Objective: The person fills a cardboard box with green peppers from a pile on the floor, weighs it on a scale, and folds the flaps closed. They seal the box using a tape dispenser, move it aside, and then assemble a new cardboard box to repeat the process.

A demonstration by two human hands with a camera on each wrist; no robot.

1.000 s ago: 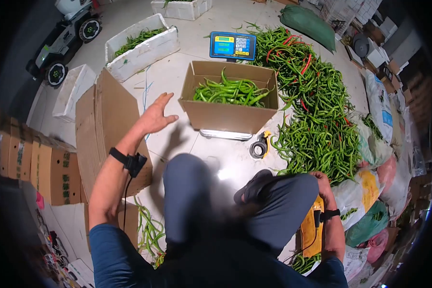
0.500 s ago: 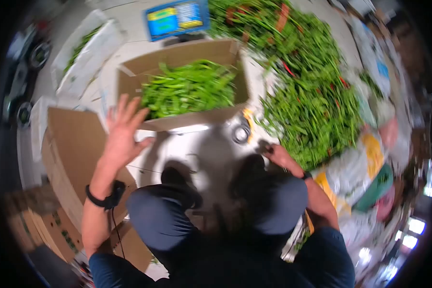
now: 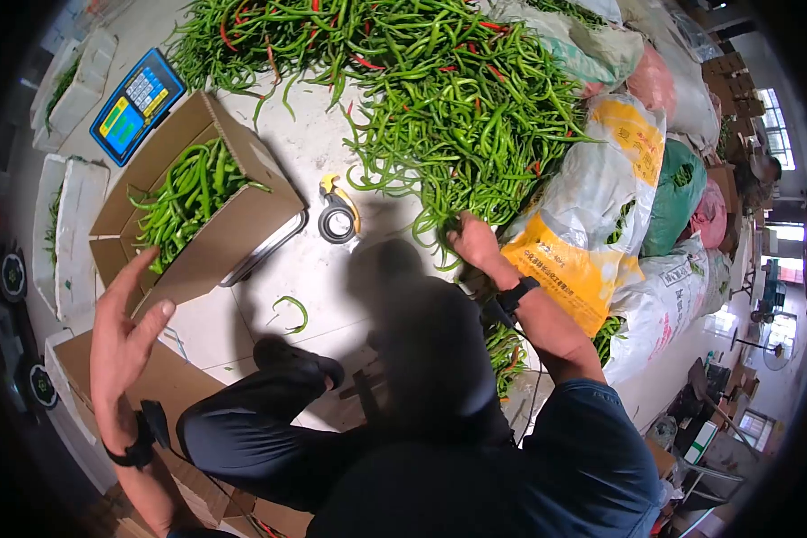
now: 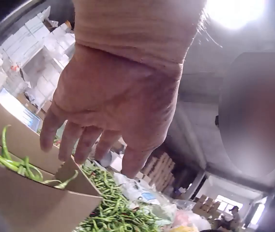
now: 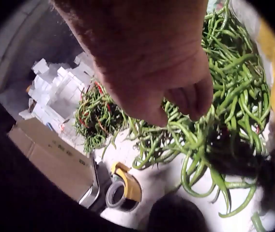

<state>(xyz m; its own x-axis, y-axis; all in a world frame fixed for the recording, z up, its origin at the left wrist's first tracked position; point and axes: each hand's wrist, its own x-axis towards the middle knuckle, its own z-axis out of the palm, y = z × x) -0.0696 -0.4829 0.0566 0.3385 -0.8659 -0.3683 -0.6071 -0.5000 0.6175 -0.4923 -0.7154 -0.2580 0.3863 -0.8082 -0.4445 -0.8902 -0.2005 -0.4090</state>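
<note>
The pile of green chillies (image 3: 439,99) spreads over the pale floor, with a few red ones mixed in. The right hand (image 3: 473,240) reaches into its near edge; in the right wrist view the fingers (image 5: 190,96) curl down among the chillies, though whether they actually grip any is hard to tell. The left hand (image 3: 121,327) is raised, holding nothing, fingers straight and spread, just beside the cardboard box (image 3: 242,220) partly filled with green chillies. A tape dispenser (image 3: 339,215) lies on the floor between box and pile. A blue scale display (image 3: 137,93) sits just beyond the box. Filled sacks (image 3: 592,215) crowd the pile's far side, near the right arm.
</note>
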